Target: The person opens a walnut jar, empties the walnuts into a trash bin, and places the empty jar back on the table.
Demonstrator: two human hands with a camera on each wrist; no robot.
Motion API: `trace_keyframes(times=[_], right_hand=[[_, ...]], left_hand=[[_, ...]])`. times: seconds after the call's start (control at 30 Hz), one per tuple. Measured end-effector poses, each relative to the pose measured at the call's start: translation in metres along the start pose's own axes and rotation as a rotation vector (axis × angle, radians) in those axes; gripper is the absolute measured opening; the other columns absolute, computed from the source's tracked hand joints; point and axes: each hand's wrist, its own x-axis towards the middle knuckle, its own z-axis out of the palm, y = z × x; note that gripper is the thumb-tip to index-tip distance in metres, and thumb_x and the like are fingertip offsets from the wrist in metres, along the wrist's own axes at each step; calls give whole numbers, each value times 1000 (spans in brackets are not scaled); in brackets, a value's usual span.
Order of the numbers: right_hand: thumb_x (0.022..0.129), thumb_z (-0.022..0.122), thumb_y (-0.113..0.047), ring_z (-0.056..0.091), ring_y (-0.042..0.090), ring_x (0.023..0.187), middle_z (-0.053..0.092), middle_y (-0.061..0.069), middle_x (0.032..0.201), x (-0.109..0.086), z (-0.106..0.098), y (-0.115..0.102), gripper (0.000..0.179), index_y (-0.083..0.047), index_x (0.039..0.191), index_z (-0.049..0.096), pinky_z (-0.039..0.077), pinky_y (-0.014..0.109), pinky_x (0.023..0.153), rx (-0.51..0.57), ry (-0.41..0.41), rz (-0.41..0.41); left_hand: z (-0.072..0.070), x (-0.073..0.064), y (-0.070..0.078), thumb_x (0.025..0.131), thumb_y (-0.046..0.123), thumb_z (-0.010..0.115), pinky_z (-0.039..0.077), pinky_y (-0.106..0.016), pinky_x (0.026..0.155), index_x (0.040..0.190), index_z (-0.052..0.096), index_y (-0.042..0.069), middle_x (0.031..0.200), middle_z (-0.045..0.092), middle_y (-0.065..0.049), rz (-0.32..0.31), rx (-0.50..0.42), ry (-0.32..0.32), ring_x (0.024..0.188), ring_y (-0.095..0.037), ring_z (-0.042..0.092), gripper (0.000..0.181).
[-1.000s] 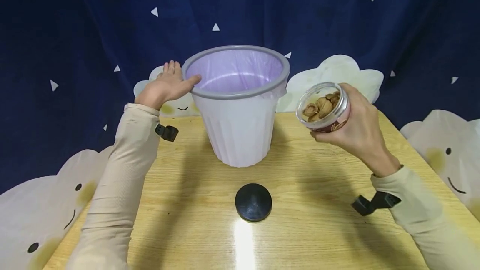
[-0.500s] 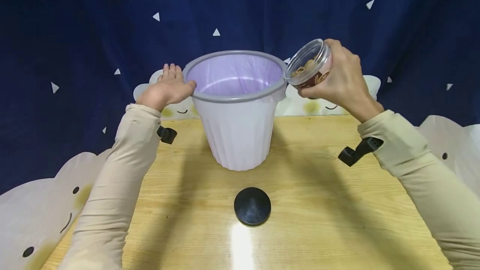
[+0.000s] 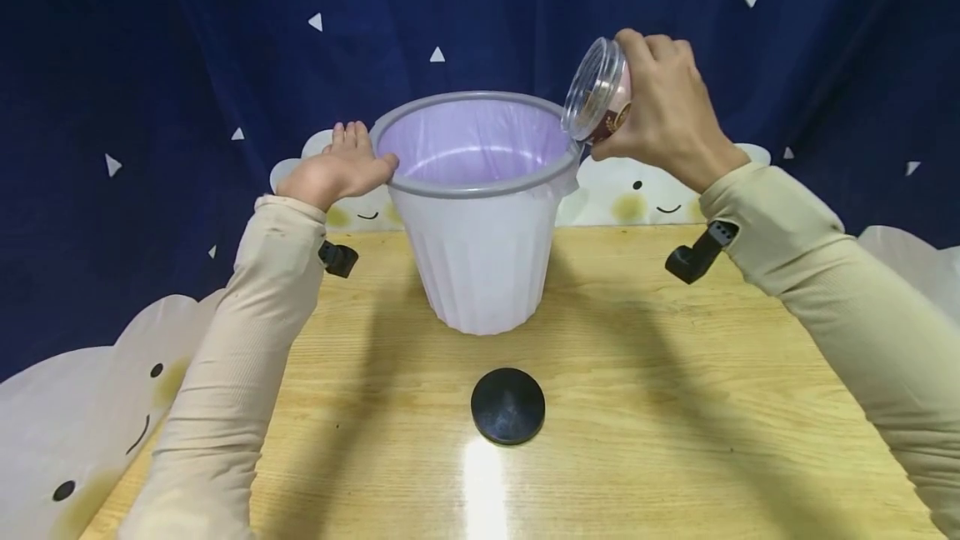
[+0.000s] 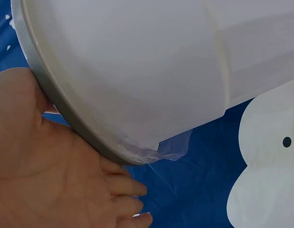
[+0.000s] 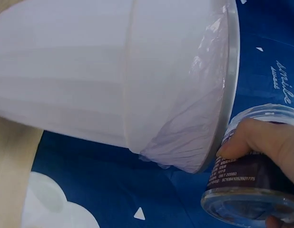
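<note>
My right hand (image 3: 663, 107) grips a clear plastic jar (image 3: 597, 94) with a dark printed label. The jar tilts with its mouth toward the bin, at the right side of the rim; a little brown shows inside it. In the right wrist view, the thumb lies across the jar's label (image 5: 242, 173). A white trash bin (image 3: 480, 257) with a grey rim and a purple liner (image 3: 472, 132) stands upright on the table. My left hand (image 3: 341, 169) rests against the left of the rim, fingers straight outside it and thumb at its edge. In the left wrist view, the palm lies along the rim (image 4: 66, 109).
A round black lid (image 3: 508, 407) lies on the wooden table (image 3: 405, 457) in front of the bin. Behind the table hangs a dark blue curtain (image 3: 480, 7) with white triangles and cloud shapes. Black camera mounts sit on both wrists.
My right hand has raised the jar and moved it left to the bin's rim, tipping it further. The walnuts seen earlier in the jar are mostly hidden now. My left hand stays at the rim.
</note>
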Motion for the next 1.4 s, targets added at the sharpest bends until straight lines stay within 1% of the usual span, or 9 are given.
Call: trace_keyframes(times=[0.17,0.27,0.4,0.57,0.77,1.03,1.23,1.4], right_hand=[[48,94,-23,34,45,129,42,29,136,7,2,-4,112,-3,142,35,38,63,99,-102,-11,-65],[48,94,-22,35,46,128,43,30,132,9,4,-5,110,-2,139,36,37,63,100,-135,7,-98],[46,94,-22,38,46,125,45,30,127,11,7,-6,108,-2,136,38,37,62,100,-157,29,-123],[45,95,-22,38,46,124,46,29,126,15,9,-11,110,-2,138,38,38,61,99,-167,39,-138],[48,93,-21,38,45,124,46,29,127,17,12,-15,108,-2,139,38,38,60,100,-170,33,-144],[47,93,-16,38,45,124,46,28,127,17,15,-16,106,-3,138,39,37,60,100,-168,54,-192],[47,94,-15,37,45,125,45,28,129,17,14,-15,107,-3,138,39,37,60,101,-162,54,-204],[47,93,-14,38,46,123,45,28,127,17,13,-14,103,-3,135,41,39,61,98,-166,66,-226]], left_hand=[[-1,0,-1,101,37,21,-6,-49,116,143,-17,-13,151,-21,-32,0,20,4,139,-41,-24,76],[-1,0,-1,100,37,21,-5,-51,116,144,-12,-15,151,-18,-34,7,41,8,139,-43,-23,76],[0,0,-2,100,37,21,-5,-51,116,144,-11,-16,151,-19,-34,5,46,4,139,-43,-23,76],[-2,-1,-4,100,37,21,-6,-50,116,144,-11,-16,150,-19,-34,2,43,6,139,-43,-22,76],[-1,0,-5,101,39,21,-7,-50,116,144,-13,-15,151,-20,-33,-5,34,1,139,-42,-23,76],[1,0,-6,101,40,21,-8,-48,116,144,-14,-13,151,-21,-31,-10,12,-4,139,-41,-23,77],[0,1,-4,101,40,20,-9,-46,116,144,-16,-12,152,-21,-30,-12,2,-15,140,-40,-21,77],[0,1,-3,101,40,20,-8,-46,117,144,-17,-12,152,-21,-30,-15,2,-21,141,-40,-20,77]])
